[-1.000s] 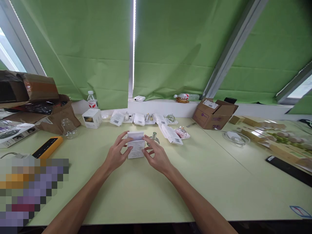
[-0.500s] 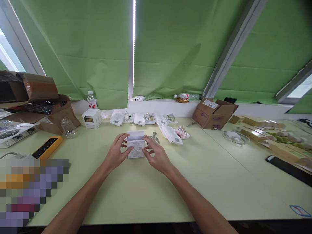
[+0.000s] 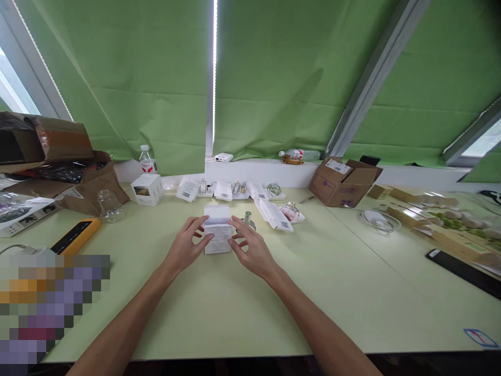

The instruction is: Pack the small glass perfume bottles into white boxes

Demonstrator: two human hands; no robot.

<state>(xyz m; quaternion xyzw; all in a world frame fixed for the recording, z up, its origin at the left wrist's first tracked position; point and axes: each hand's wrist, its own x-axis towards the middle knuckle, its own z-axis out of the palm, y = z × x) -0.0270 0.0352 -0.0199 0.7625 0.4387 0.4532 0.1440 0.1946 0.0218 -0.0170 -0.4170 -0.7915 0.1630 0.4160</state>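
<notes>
A small white box (image 3: 218, 239) with fine print stands on the table between my hands, its top flap (image 3: 216, 212) tilted up at the back. My left hand (image 3: 188, 244) grips its left side, thumb on the front face and fingers at the upper edge. From the other side, my right hand (image 3: 253, 248) holds it with curved fingers and thumb at the right edge. Just behind my right fingers stands a glass perfume bottle (image 3: 248, 216), partly hidden by them. The inside of the box cannot be seen.
Opened white packs (image 3: 275, 214) with small perfume bottles line the back, one pink bottle (image 3: 290, 212) nearest. A white cube box (image 3: 147, 190), a clear jar (image 3: 108, 208) and an orange power strip (image 3: 76, 236) stand left. A cardboard box (image 3: 340, 183) and a black phone-like slab (image 3: 465, 272) are right.
The box's top flap has lifted a little higher and shows more of its inner side. Both hands stay at the box almost unmoved.
</notes>
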